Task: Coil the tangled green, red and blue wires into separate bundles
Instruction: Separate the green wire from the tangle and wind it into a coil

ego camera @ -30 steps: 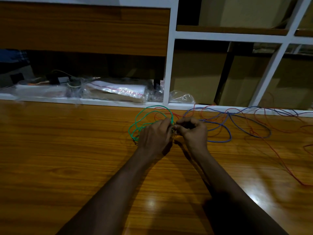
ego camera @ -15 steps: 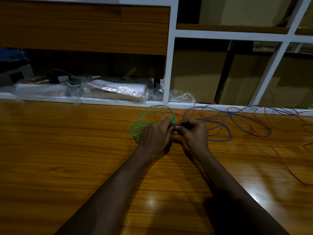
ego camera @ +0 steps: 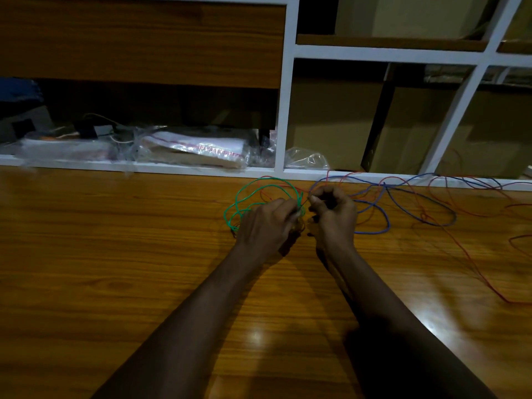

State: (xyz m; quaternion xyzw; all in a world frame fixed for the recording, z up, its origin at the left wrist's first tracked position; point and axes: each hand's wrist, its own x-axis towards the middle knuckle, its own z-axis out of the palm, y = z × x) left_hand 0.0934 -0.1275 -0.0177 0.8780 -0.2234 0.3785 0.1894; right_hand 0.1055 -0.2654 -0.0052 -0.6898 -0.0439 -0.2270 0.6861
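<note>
A green wire (ego camera: 247, 194) forms several loops on the wooden table (ego camera: 115, 254), just beyond my left hand (ego camera: 266, 226). My left hand grips the loops where they gather. My right hand (ego camera: 335, 216) is close beside it, fingers curled; what it pinches is too small to tell, though the green wire's end stands up between the two hands. A blue wire (ego camera: 403, 205) and a red wire (ego camera: 472, 254) sprawl loose and tangled over the table to the right of my right hand.
A white-framed shelf unit (ego camera: 283, 110) runs along the table's far edge. Its low left bay holds plastic bags (ego camera: 195, 148) and small items; cardboard boxes (ego camera: 331, 122) fill the right bays. The red wire trails toward the right edge.
My two hands have drawn slightly apart, and the green loops have shifted a little. The blue and red wires lie as before.
</note>
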